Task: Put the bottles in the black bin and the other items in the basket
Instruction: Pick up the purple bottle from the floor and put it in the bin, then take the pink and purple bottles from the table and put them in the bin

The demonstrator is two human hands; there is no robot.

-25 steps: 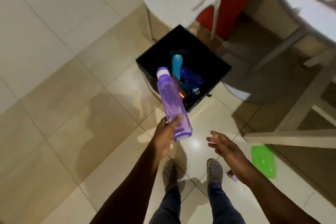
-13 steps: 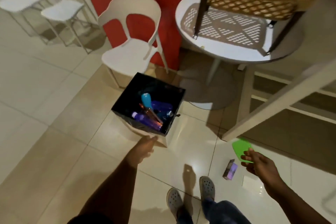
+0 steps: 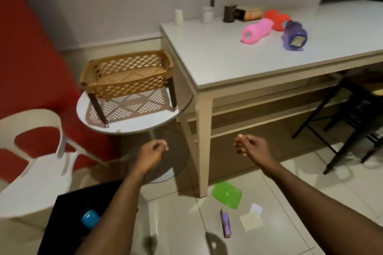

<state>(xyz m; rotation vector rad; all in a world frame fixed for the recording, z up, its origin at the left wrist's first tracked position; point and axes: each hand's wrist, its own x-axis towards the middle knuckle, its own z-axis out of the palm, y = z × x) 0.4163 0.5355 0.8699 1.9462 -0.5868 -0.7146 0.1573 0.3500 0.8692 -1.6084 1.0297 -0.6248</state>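
Observation:
The black bin point(image 3: 62, 213) sits at the bottom left on the floor, a blue bottle cap point(image 3: 90, 218) showing inside it beside my left forearm. The brown lattice basket point(image 3: 126, 72) stands on legs on a round white table point(image 3: 132, 124). On the big white table point(image 3: 248, 58) lie a pink bottle point(image 3: 257, 30), a red bottle point(image 3: 277, 19) and a purple bottle point(image 3: 294, 35). My left hand point(image 3: 152, 154) is loosely curled and holds nothing. My right hand point(image 3: 251, 146) is also loosely curled, with nothing in it. Both hover in front of the tables.
On the floor lie a green lid point(image 3: 227, 194), a small purple box point(image 3: 226, 222) and a white card point(image 3: 250, 221). A white chair point(image 3: 35, 161) stands left, dark folding stools point(image 3: 352, 114) right. Cups point(image 3: 207, 14), a dark container point(image 3: 229, 13) and a carton point(image 3: 251, 13) sit at the table's back.
My left hand let go of the purple bottle, which now lies in the black bin. My view lifted from the bin up to the tables, and both hands rose.

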